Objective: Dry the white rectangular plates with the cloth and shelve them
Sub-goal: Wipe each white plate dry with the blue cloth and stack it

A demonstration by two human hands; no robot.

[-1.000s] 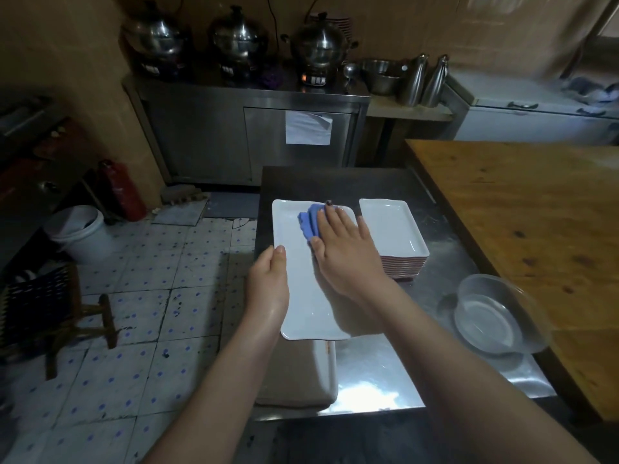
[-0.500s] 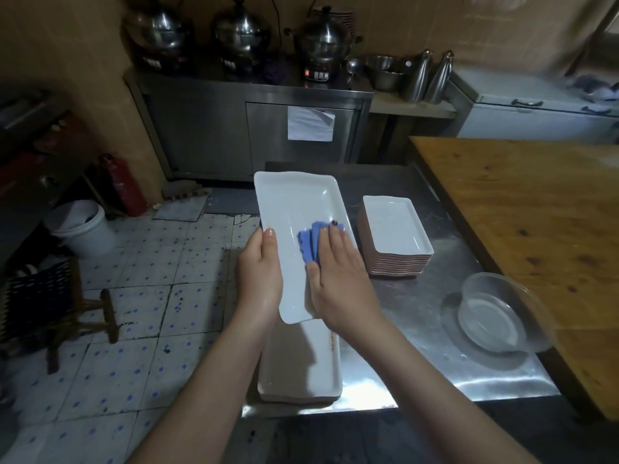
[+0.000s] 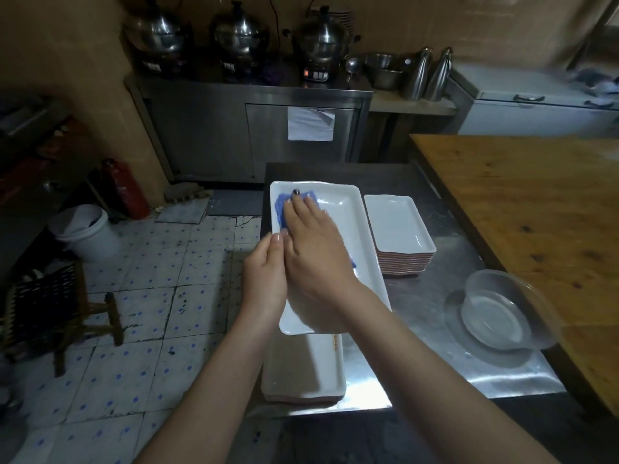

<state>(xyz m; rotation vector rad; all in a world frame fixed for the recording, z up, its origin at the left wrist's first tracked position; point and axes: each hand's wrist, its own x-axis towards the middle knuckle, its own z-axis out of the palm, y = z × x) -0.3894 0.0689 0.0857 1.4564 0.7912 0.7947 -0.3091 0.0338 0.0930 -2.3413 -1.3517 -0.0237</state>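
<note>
To the right, wooden tabletop (image 3: 522, 209), broad and bare-planked, set against steel tabletop (image 3: 435, 363) carrying everything for the job. At the back wall, steel cabinet (image 3: 207, 128) with three lidded pots on top. Over the steel's left side, long white plate (image 3: 345, 209), running lengthwise away from the body, near end overlapping a second long plate (image 3: 301, 373) lying flat at the near edge; cannot tell whether the two touch. Just beside the held plate's far right edge, stack of smaller white plates (image 3: 398, 222), top one face up. Nearer and further right, clear bowl (image 3: 495, 316), close to the wood's edge. On the tiled floor to the left, white bucket (image 3: 87, 232). Then the hands: left hand (image 3: 264, 279) at the plate's left long edge, grip curled round the rim, thumb on top; right hand (image 3: 315, 249) crossing over the plate, grip spread flat, fingers straight and pressing down. Under those fingers, blue cloth (image 3: 280, 205), bunched in the plate's far left corner, a scrap of it showing again at the right side of the hand.
</note>
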